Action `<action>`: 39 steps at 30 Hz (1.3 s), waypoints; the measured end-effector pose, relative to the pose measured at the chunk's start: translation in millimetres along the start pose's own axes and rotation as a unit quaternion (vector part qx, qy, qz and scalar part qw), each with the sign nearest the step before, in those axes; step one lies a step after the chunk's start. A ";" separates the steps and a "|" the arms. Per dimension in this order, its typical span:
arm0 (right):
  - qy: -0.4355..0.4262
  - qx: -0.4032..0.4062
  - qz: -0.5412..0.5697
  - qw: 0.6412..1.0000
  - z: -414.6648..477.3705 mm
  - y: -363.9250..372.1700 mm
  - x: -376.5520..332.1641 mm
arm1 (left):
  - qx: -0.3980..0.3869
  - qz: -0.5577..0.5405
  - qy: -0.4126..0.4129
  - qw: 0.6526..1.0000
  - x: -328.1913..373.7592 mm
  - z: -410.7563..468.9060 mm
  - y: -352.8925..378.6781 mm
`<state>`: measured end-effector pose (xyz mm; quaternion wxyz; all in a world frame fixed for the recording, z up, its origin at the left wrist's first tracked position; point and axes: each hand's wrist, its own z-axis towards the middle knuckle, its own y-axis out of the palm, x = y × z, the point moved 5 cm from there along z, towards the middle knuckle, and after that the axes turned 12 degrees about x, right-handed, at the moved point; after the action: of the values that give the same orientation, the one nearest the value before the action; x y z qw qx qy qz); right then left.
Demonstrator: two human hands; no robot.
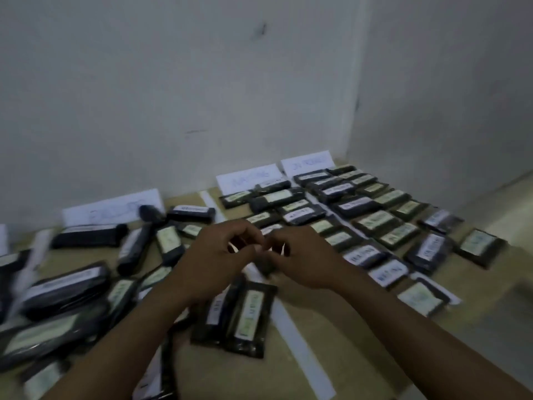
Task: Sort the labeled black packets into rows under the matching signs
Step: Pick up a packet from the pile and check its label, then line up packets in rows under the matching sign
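2 hands meet mid-frame: left hand [213, 261] and right hand [302, 255], fingers curled inward and pinching 1 small dark held packet [266, 267] between them, just above the desk [331, 327]. Blur hides the exact contact. A thin white strand shows beside the fingers; I cannot tell what it is.

Handling (judgement): light, wrapped in glossy black film, so probably slippery; the contents look block-like and fairly firm. Best hold is across the short edges, label face up and uncovered.

Appearance: black oblong packets, each with a pale label, white or greenish, text unreadable.

3 signs lean on the wall [202, 82]: left sign [112, 209], middle sign [248, 179], right sign [307, 163]. Sorted rows [372, 220] lie under the middle and right signs, divided by white strips [300, 350]. A loose heap [66, 287] lies at left. 2 packets [251, 313] lie side by side just below the hands.
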<state>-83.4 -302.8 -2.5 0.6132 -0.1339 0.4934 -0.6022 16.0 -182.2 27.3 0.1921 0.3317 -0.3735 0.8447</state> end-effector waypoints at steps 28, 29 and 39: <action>0.024 -0.001 0.152 0.988 53.8 130.7 -41.1 | 0.116 0.278 -0.237 0.923 -214.3 79.0 -118.9; 0.024 0.000 0.152 0.988 54.1 130.7 -40.8 | 0.147 0.257 -0.236 0.925 -211.7 76.5 -122.0; 0.035 0.001 0.168 0.985 53.3 131.9 -38.4 | 0.354 -0.203 -0.352 0.842 -201.1 49.7 -145.8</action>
<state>45.6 -260.8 -60.0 0.6883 -0.0277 0.5293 -0.4953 262.2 -140.9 -15.9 0.0838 0.7207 -0.0158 0.6880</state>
